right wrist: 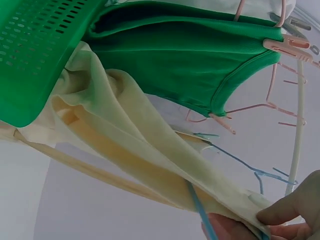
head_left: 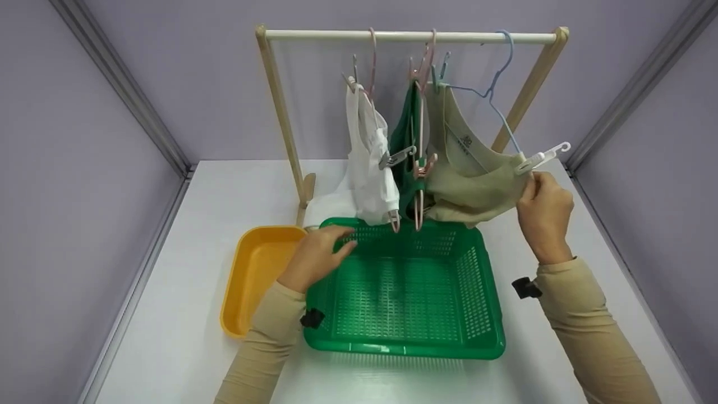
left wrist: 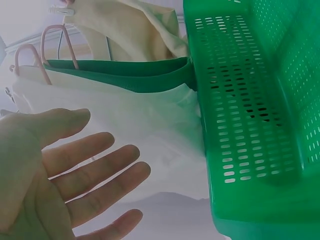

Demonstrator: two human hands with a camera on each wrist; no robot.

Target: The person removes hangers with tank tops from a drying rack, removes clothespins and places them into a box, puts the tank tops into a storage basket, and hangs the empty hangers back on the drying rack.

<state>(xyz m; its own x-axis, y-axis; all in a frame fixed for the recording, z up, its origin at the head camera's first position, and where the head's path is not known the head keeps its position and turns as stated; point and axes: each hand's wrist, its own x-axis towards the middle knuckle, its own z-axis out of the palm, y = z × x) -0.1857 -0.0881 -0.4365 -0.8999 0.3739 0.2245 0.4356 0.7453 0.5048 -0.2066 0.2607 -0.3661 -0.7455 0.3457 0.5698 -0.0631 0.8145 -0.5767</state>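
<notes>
An olive-beige tank top [head_left: 465,168] hangs from a blue hanger [head_left: 496,84] at the right of the rack. My right hand [head_left: 545,210] pinches its shoulder strap, just below a white clothespin [head_left: 543,157]; the right wrist view shows thumb and fingers on the cloth [right wrist: 150,145]. My left hand [head_left: 320,255] hovers over the left rim of the green basket [head_left: 404,348], holding nothing. In the left wrist view its fingers [left wrist: 95,195] are spread before a white top [left wrist: 125,125]. Between the white and olive tops hangs a green top [right wrist: 175,55] on a pink hanger [head_left: 420,123].
A wooden rack with a white rod [head_left: 409,37] stands at the back of the white table [head_left: 185,264]. A grey clothespin [head_left: 398,157] grips the white top. A yellow tray [head_left: 238,280] lies left of the basket. Grey walls [head_left: 73,185] enclose the table.
</notes>
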